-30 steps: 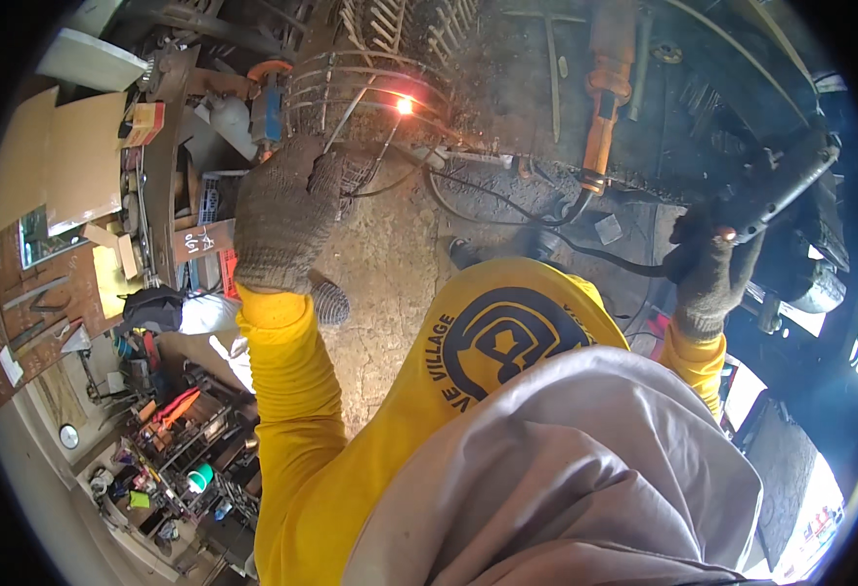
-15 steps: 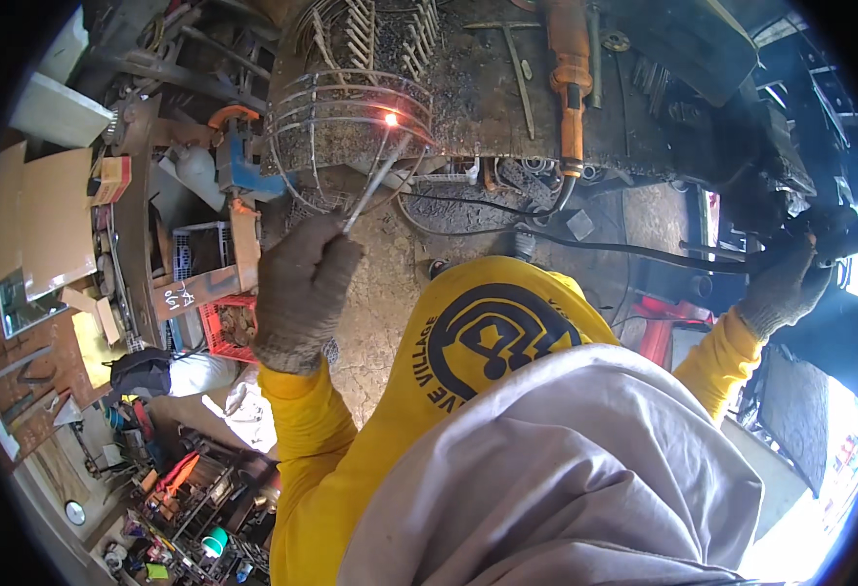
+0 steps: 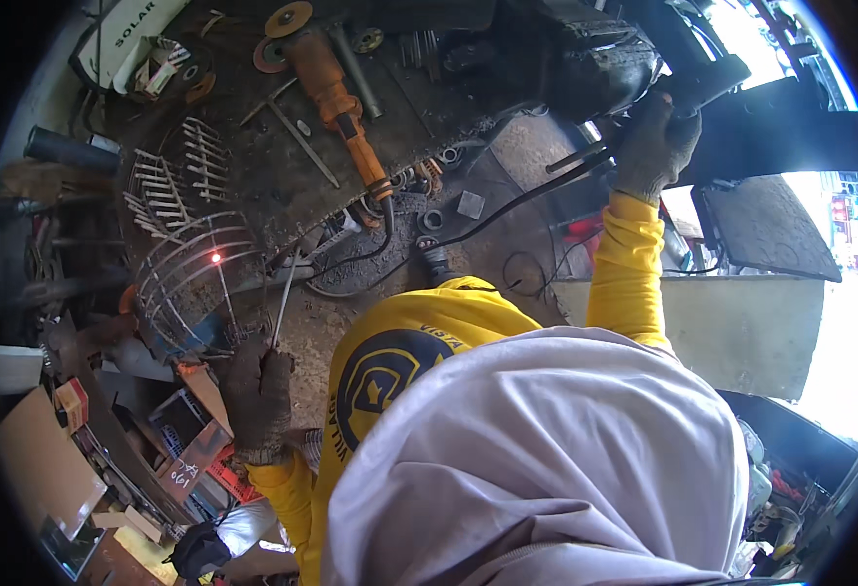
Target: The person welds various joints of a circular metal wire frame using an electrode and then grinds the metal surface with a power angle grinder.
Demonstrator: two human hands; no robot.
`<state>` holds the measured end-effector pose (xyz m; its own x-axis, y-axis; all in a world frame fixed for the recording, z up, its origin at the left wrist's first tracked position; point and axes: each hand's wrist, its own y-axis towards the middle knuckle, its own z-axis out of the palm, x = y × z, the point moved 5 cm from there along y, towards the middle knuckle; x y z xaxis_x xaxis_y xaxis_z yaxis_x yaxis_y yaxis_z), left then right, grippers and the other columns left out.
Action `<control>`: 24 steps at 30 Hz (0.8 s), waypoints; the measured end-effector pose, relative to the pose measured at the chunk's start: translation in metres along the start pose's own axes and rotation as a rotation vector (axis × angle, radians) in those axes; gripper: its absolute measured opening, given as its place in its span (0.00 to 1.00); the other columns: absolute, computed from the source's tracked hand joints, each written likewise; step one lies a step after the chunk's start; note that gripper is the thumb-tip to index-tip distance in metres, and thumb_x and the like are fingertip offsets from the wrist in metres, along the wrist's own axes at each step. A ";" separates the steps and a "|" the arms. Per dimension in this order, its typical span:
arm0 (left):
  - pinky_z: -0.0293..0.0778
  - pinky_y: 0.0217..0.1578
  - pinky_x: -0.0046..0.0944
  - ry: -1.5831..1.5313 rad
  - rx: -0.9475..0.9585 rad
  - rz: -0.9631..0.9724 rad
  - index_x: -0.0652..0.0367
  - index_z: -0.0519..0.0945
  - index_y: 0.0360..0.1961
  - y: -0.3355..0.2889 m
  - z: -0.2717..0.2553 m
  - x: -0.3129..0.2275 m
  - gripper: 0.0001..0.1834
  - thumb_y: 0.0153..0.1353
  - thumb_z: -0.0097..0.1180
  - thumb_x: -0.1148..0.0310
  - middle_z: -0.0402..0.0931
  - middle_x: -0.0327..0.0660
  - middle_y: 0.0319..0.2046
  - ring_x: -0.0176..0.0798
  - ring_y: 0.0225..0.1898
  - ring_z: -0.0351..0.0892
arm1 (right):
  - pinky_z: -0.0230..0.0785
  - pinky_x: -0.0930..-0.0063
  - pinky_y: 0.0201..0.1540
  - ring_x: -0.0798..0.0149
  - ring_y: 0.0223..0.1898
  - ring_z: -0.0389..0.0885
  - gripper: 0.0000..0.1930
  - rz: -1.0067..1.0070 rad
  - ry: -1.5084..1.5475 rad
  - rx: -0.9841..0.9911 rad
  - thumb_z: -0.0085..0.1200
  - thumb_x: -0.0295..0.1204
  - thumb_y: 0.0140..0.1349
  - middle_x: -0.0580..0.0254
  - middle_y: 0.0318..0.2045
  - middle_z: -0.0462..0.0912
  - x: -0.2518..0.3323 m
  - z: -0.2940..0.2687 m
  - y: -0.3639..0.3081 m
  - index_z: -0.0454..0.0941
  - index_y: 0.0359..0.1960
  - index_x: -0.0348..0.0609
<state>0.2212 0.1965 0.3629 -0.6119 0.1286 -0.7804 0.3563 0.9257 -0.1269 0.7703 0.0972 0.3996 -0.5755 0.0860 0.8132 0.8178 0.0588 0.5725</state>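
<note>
My left hand (image 3: 261,391), in a dark knitted glove, is closed around a thin light-grey metal rod (image 3: 284,298) that points up toward the workbench. Just beyond it, a curved cage of bent metal rods (image 3: 160,278) hangs over the bench's left edge, with a red glowing spot (image 3: 216,258) on one bar. Away to the right, my gloved right hand (image 3: 656,146) is closed on a dark object (image 3: 710,83) with a stubby end; its kind cannot be made out. A thick black cable (image 3: 507,213) runs toward this hand.
On the dark metal workbench (image 3: 253,186) lie an orange angle grinder (image 3: 336,103), a T-shaped metal tool (image 3: 302,142), discs (image 3: 287,20) and racks of short metal pins (image 3: 160,190). Cardboard (image 3: 48,459) leans at the left. A pale panel (image 3: 693,327) stands at the right.
The view has swung to the right. The rod's tip has come away from the glowing spot, which is smaller now. My right hand appears higher and farther forward, with the dark object.
</note>
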 end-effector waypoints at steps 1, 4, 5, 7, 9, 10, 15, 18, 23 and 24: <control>0.70 0.29 0.38 -0.018 -0.013 -0.016 0.65 0.78 0.36 -0.001 0.001 -0.003 0.05 0.59 0.58 0.75 0.73 0.42 0.25 0.36 0.26 0.74 | 0.73 0.61 0.50 0.56 0.45 0.81 0.25 0.009 -0.101 -0.033 0.57 0.46 0.66 0.51 0.43 0.82 -0.007 0.003 -0.001 0.75 0.55 0.39; 0.71 0.31 0.32 0.016 0.003 0.053 0.65 0.80 0.41 0.002 0.005 0.009 0.07 0.63 0.58 0.75 0.76 0.36 0.29 0.28 0.29 0.73 | 0.73 0.57 0.55 0.49 0.52 0.82 0.28 0.154 -0.419 -0.070 0.53 0.49 0.65 0.47 0.50 0.83 0.005 0.011 -0.017 0.75 0.58 0.40; 0.72 0.31 0.32 -0.016 -0.009 0.067 0.65 0.80 0.41 0.004 0.005 0.007 0.07 0.63 0.58 0.75 0.77 0.36 0.29 0.28 0.29 0.73 | 0.73 0.58 0.54 0.51 0.50 0.82 0.27 0.122 -0.351 -0.091 0.54 0.48 0.64 0.48 0.49 0.83 0.006 0.014 -0.019 0.75 0.56 0.40; 0.72 0.31 0.33 -0.019 -0.044 0.062 0.65 0.80 0.41 0.000 0.003 0.000 0.07 0.62 0.59 0.75 0.77 0.37 0.28 0.29 0.29 0.74 | 0.73 0.60 0.51 0.54 0.47 0.82 0.24 0.055 -0.181 -0.107 0.55 0.47 0.63 0.50 0.46 0.83 0.008 0.019 -0.026 0.75 0.53 0.41; 0.72 0.31 0.34 0.000 -0.060 0.051 0.64 0.80 0.41 -0.002 0.000 -0.004 0.08 0.60 0.59 0.75 0.77 0.38 0.28 0.30 0.29 0.75 | 0.73 0.60 0.51 0.54 0.46 0.82 0.25 0.060 -0.197 -0.110 0.55 0.47 0.63 0.50 0.46 0.83 0.011 0.019 -0.034 0.75 0.53 0.40; 0.72 0.31 0.36 0.016 -0.060 0.041 0.64 0.80 0.42 -0.007 -0.003 -0.001 0.09 0.60 0.59 0.74 0.77 0.40 0.27 0.33 0.28 0.75 | 0.73 0.60 0.51 0.53 0.48 0.83 0.28 0.074 -0.235 -0.111 0.55 0.49 0.63 0.48 0.47 0.83 0.009 0.021 -0.037 0.74 0.56 0.40; 0.73 0.32 0.36 -0.050 -0.025 -0.101 0.65 0.80 0.41 -0.026 -0.005 0.014 0.09 0.59 0.60 0.75 0.77 0.41 0.28 0.32 0.29 0.75 | 0.72 0.54 0.54 0.45 0.52 0.82 0.36 0.014 -0.426 -0.062 0.51 0.55 0.62 0.44 0.50 0.83 -0.006 0.021 -0.057 0.71 0.62 0.37; 0.74 0.33 0.36 0.003 -0.014 -0.037 0.66 0.80 0.41 -0.026 -0.006 0.013 0.10 0.59 0.60 0.74 0.77 0.42 0.29 0.33 0.30 0.76 | 0.70 0.49 0.55 0.42 0.52 0.81 0.37 -0.049 -0.415 -0.075 0.50 0.58 0.62 0.42 0.49 0.82 -0.013 0.021 -0.062 0.70 0.61 0.37; 0.74 0.31 0.38 -0.019 -0.028 0.006 0.64 0.80 0.44 -0.031 -0.012 0.027 0.12 0.59 0.62 0.74 0.78 0.46 0.29 0.40 0.27 0.77 | 0.63 0.44 0.58 0.40 0.59 0.74 0.42 -0.136 -0.546 -0.134 0.48 0.62 0.62 0.38 0.57 0.75 -0.037 0.021 -0.069 0.65 0.64 0.36; 0.74 0.30 0.40 -0.018 -0.047 0.017 0.63 0.80 0.44 -0.035 -0.013 0.030 0.12 0.59 0.62 0.73 0.78 0.48 0.29 0.44 0.26 0.77 | 0.58 0.43 0.64 0.38 0.65 0.65 0.45 -0.071 -0.496 -0.062 0.48 0.63 0.62 0.37 0.62 0.69 -0.029 0.026 -0.075 0.61 0.67 0.34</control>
<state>0.1809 0.1731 0.3518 -0.5933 0.1386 -0.7930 0.3327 0.9392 -0.0847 0.7256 0.1160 0.3306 -0.5476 0.5470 0.6332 0.7661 0.0234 0.6423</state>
